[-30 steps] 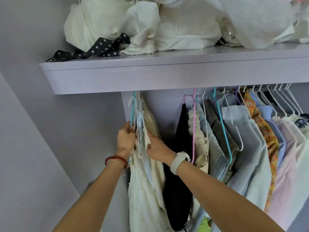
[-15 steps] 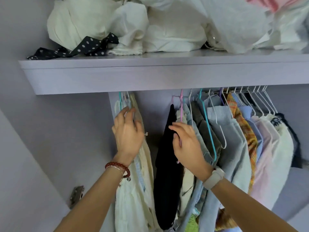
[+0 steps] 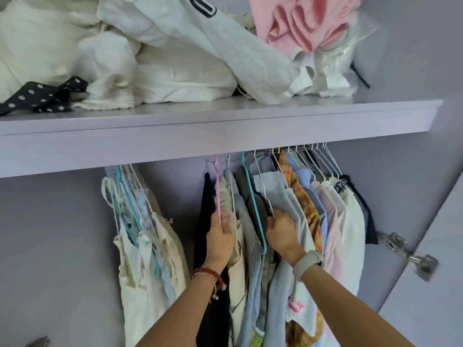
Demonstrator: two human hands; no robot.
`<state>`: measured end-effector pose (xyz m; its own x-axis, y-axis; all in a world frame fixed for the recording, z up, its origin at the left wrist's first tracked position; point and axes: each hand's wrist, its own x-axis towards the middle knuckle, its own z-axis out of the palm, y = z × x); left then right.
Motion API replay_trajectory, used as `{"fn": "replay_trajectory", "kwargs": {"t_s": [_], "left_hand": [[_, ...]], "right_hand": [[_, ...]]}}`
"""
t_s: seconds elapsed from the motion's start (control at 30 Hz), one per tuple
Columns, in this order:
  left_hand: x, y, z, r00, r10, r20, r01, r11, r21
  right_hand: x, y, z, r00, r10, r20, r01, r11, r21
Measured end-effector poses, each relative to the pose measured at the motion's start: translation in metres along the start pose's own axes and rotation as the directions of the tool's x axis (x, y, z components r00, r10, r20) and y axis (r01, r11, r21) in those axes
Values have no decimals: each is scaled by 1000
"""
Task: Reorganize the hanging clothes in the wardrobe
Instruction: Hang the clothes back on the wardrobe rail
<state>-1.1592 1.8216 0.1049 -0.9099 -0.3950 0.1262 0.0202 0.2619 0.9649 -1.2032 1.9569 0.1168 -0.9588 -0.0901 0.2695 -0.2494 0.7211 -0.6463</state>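
Observation:
Clothes hang under a lilac shelf point(image 3: 225, 126) in two groups. A cream and pale-blue bunch point(image 3: 147, 246) hangs at the left, apart from the rest. To its right hang a black garment point(image 3: 206, 204), a cream garment on a pink hanger point(image 3: 217, 194), grey pieces on a teal hanger point(image 3: 253, 196), a light-blue top point(image 3: 278, 189), a plaid shirt point(image 3: 304, 196) and pale shirts on white hangers. My left hand point(image 3: 220, 239) grips the lower end of the pink hanger. My right hand point(image 3: 283, 231) clutches the light-blue top beside the teal hanger.
White bundles point(image 3: 150, 58), a pink bundle point(image 3: 308, 23) and a black polka-dot ribbon point(image 3: 40, 96) are piled on the shelf. A metal door hinge point(image 3: 411, 256) sticks out at the right, by the open door. A gap separates the two clothing groups.
My left hand left the cream bunch and moved right to the pink hanger. My right hand shifted right from the pink hanger to the light-blue top. The view tilted up and right.

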Motion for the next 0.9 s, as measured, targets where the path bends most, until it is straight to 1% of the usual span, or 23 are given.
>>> {"fn": "replay_trajectory", "kwargs": {"t_s": [0.03, 0.07, 0.13, 0.17, 0.23, 0.3, 0.4, 0.53, 0.63, 0.7, 0.77, 0.9], "left_hand": [[1, -2, -1, 1000, 8, -13, -8, 1000, -16], [1, -3, -4, 1000, 18, -24, -18, 1000, -23], [2, -7, -10, 999, 24, -33, -25, 999, -35], [2, -9, -14, 999, 27, -35, -28, 999, -44], [2, -14, -20, 997, 44, -64, -46, 998, -38], [1, -17, -26, 991, 64, -114, -66, 998, -10], [0, -22, -42, 981, 98, -165, -95, 995, 27], [-3, -29, -67, 967, 121, -224, -116, 993, 35], [-7, -29, -80, 963, 123, -242, -120, 992, 27], [-9, -28, -85, 962, 127, -240, -123, 992, 31], [-10, -27, -88, 965, 115, -237, -107, 993, 45], [-11, -20, -84, 973, 66, -220, -42, 993, 110]], "right_hand": [[1, -1, 4, 1000, 6, 27, -5, 999, -31], [0, -3, 7, 998, 0, 70, -1, 1000, 4], [-7, -8, 12, 985, -31, 168, 5, 989, 151], [-10, -11, 15, 976, -51, 212, 10, 981, 194], [-13, -17, 21, 955, -117, 273, 59, 975, 214], [-15, -28, 27, 931, -203, 305, 134, 963, 233], [-23, -45, 36, 880, -320, 351, 213, 926, 311], [-29, -65, 52, 830, -397, 392, 281, 904, 322], [-35, -80, 66, 794, -454, 405, 324, 879, 350], [-38, -84, 72, 791, -456, 408, 317, 875, 365], [-38, -79, 70, 801, -427, 420, 289, 889, 354], [-35, -59, 55, 823, -366, 435, 288, 928, 236]]}}
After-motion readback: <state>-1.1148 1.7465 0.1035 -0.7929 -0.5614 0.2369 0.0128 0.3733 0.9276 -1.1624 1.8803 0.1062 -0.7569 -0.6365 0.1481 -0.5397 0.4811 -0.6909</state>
